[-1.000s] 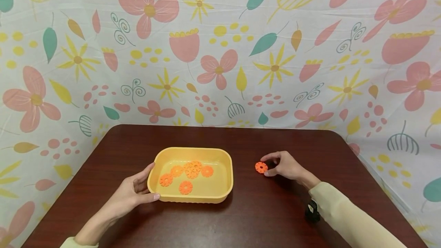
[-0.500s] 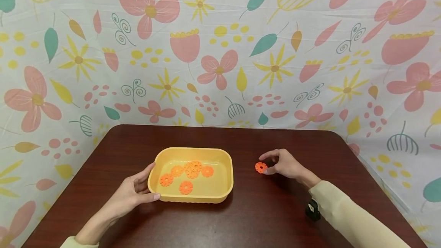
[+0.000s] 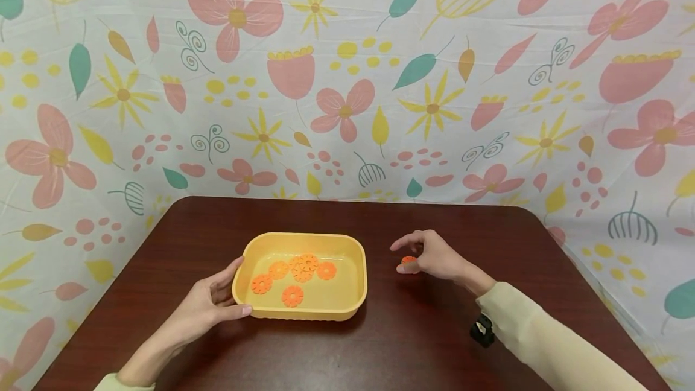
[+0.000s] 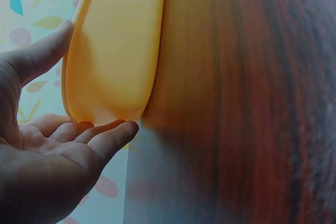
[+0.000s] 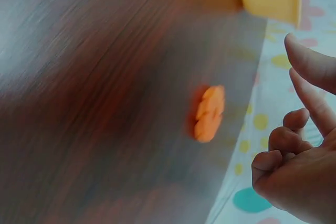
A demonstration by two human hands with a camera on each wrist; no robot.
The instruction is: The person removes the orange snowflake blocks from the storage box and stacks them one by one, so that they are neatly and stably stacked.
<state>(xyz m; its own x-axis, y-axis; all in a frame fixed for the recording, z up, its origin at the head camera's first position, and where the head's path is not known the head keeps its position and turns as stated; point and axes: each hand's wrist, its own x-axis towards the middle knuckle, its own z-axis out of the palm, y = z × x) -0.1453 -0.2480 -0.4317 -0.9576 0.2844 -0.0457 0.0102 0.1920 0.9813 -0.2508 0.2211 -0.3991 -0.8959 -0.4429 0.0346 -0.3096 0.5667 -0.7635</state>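
Note:
At the left end of a yellow plastic tray (image 3: 342, 295), my left hand (image 3: 203, 306) grips its corner, thumb on the near side and fingers against the end wall. Several orange notched discs (image 3: 292, 295) lie in the tray, some overlapping. To the right of it, a single orange notched disc (image 5: 210, 114) lies on the table. Above this disc is my right hand (image 3: 437, 256), thumb and index finger spread apart with nothing between them. The thumb partly hides the disc in the head view. In the right wrist view, the disc is apart from the fingers.
The dark wood-grain table (image 3: 391, 349) carries the tray left of its middle. A flower-patterned cloth (image 3: 347, 77) hangs behind and beside the table. A black device (image 3: 482, 330) is strapped at the right wrist.
My right hand has let go of the orange disc, spread its thumb and index finger, and moved slightly left and up. The left hand and the tray have stayed put.

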